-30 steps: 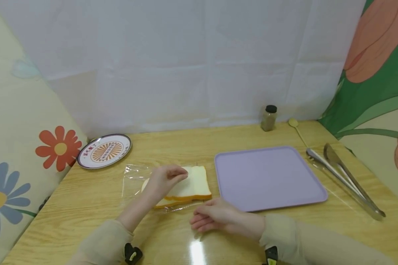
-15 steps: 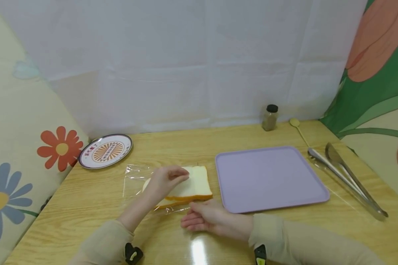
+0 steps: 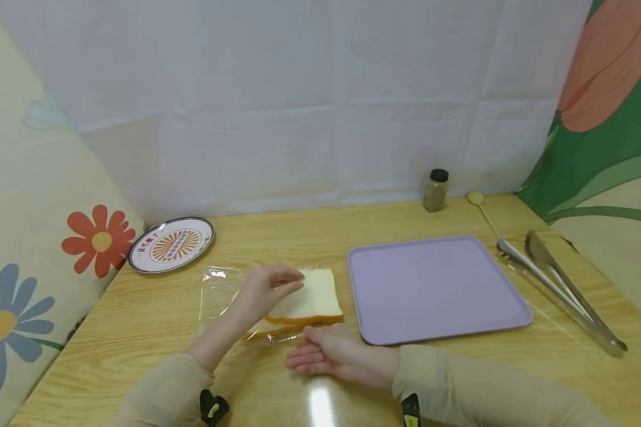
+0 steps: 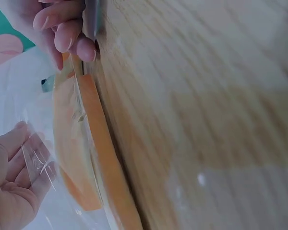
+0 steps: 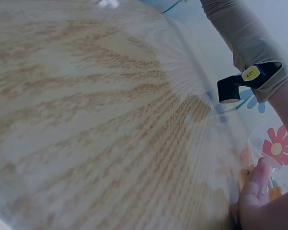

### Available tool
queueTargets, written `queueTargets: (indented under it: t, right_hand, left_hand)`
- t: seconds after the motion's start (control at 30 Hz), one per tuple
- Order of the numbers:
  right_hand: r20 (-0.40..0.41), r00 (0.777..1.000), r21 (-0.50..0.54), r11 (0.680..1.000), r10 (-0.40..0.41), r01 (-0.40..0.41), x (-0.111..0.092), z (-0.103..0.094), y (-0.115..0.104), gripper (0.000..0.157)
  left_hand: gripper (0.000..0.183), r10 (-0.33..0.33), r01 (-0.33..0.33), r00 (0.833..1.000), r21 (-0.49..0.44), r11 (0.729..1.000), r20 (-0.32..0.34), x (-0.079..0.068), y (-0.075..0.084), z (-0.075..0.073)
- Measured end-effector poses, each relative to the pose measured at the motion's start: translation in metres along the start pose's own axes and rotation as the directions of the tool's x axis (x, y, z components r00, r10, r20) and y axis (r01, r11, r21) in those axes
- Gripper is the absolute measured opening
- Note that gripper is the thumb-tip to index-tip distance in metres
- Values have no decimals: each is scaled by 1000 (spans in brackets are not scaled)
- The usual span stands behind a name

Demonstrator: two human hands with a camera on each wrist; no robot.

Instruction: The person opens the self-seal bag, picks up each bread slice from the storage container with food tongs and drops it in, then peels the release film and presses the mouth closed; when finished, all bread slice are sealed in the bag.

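Note:
Two slices of white bread [image 3: 312, 296] with orange-brown crusts lie overlapped inside a clear plastic bag [image 3: 213, 290] on the wooden table. Above the upper slice, my left hand [image 3: 262, 290] pinches the bag's film between thumb and fingers; in the left wrist view, the film stretches from this left hand [image 4: 17, 177]. My right hand [image 3: 339, 353] is at the bread's front edge, fingers loosely bent and thumb toward the crust. Whether its thumb touches the bag cannot be told. In the right wrist view, only part of the right hand [image 5: 259, 201] shows.
Close right of the bread lies a purple tray [image 3: 438, 290]. Farther right are metal tongs [image 3: 571, 296] and a long-handled gold spoon [image 3: 483, 210]. A jar with a black lid [image 3: 435, 193] stands at the back. A printed plate [image 3: 172, 244] lies at the back left.
My right hand has moved left along the bread's front edge, and its thumb has come up toward the crust. The left hand stays in place with the film.

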State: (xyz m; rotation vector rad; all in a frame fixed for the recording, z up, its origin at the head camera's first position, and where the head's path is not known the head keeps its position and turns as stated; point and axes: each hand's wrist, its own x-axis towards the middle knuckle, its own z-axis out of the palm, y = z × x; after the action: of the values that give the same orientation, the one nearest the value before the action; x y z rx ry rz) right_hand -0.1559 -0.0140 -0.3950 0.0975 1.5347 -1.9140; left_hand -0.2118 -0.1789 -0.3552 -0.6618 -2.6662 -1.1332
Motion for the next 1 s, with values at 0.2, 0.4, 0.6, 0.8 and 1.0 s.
queueTargets:
  t: [0.2,0.4,0.6,0.8,1.0]
  right_hand:
    - [-13,1000,2,1000,-7,7,4,0,1,30]
    - [-21,1000,4,1000,-12,12,5,-1,4,26]
    - [-30,999,18,1000,-14,15,4,0,4,25]
    - [-28,1000,30,999,-8,9,3,0,1,24]
    - [-21,1000,22,1000,-7,7,4,-1,-1,24]
  left_hand:
    - [26,-23,23,994,-1,1000,111,1,1,-1]
    - [37,-42,6,967,142,990,250,12,8,-15]
    - [30,1,-114,938,304,946,348,42,10,-29]
    - [15,6,-223,885,411,884,466,68,3,-23]
    - [17,-61,-204,859,450,869,508,82,-5,-11]
